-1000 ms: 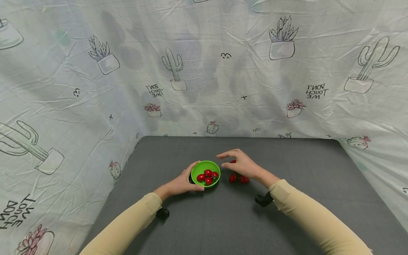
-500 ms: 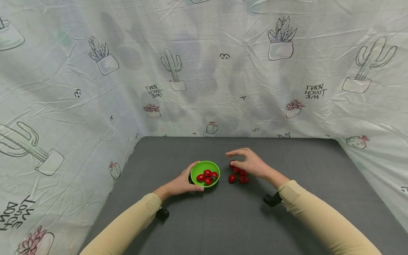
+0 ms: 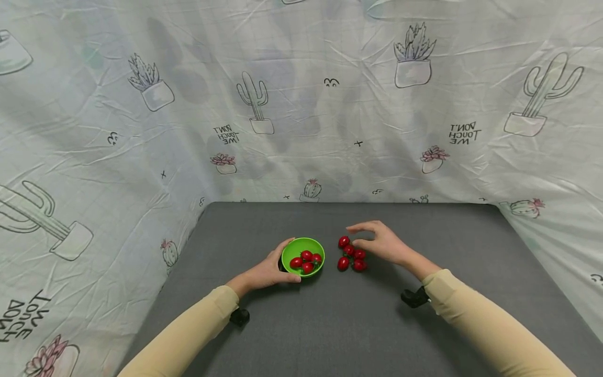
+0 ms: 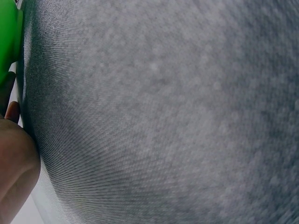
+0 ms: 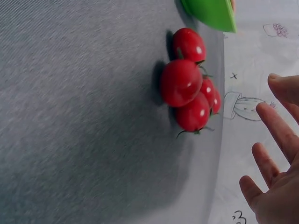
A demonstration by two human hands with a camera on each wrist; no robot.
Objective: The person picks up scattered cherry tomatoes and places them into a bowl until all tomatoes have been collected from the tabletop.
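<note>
A green bowl (image 3: 294,250) stands on the dark grey table with several red cherry tomatoes (image 3: 306,256) inside. My left hand (image 3: 268,271) grips its left side, fingers round the far side and thumb along the near side. In the left wrist view only the edge of the bowl (image 4: 6,35) and part of the hand (image 4: 17,163) show. Right of the bowl lies a loose cluster of more cherry tomatoes (image 3: 348,251), some with green stems. Just beyond and right of them hovers my right hand (image 3: 382,243), fingers spread and holding nothing; the right wrist view shows its fingers apart from the tomatoes (image 5: 181,83).
The dark grey table (image 3: 301,330) runs back to a white curtain (image 3: 301,104) printed with cacti and potted plants, which also hangs along both sides. A black wrist camera (image 3: 414,297) sits under the right wrist and another (image 3: 239,316) under the left.
My right hand has moved right, away from the bowl, uncovering the cluster of cherry tomatoes on the table. The left hand and bowl have stayed in place.
</note>
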